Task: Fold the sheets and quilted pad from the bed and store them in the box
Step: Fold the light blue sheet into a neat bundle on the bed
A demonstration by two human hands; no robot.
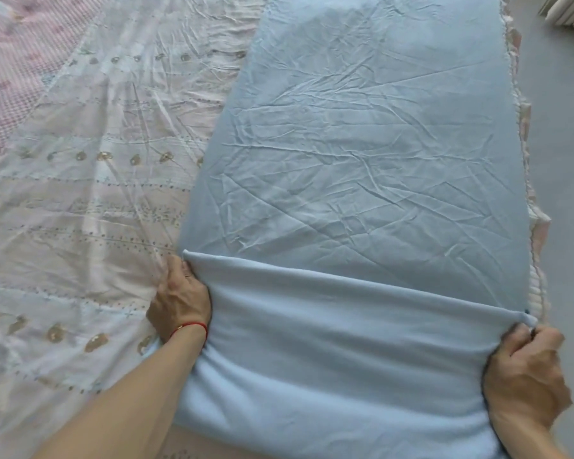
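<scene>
A light blue sheet (362, 154) lies as a long folded strip along the right side of the bed. Its near end is folded back over itself, and the folded edge runs across from left to right. My left hand (179, 301) grips the left corner of that fold, with a red string on the wrist. My right hand (527, 369) pinches the right corner of the fold at the bed's edge. Under the blue sheet lies a white patterned sheet (90, 180) with rows of small gold and grey motifs. A pink checked quilted pad (10, 67) shows at the far left.
Grey floor (564, 134) runs along the right side of the bed. A ruffled pale trim (524, 120) hangs at the bed's right edge. Some white folded or slatted things (567, 11) stand on the floor at the top right. No box is in view.
</scene>
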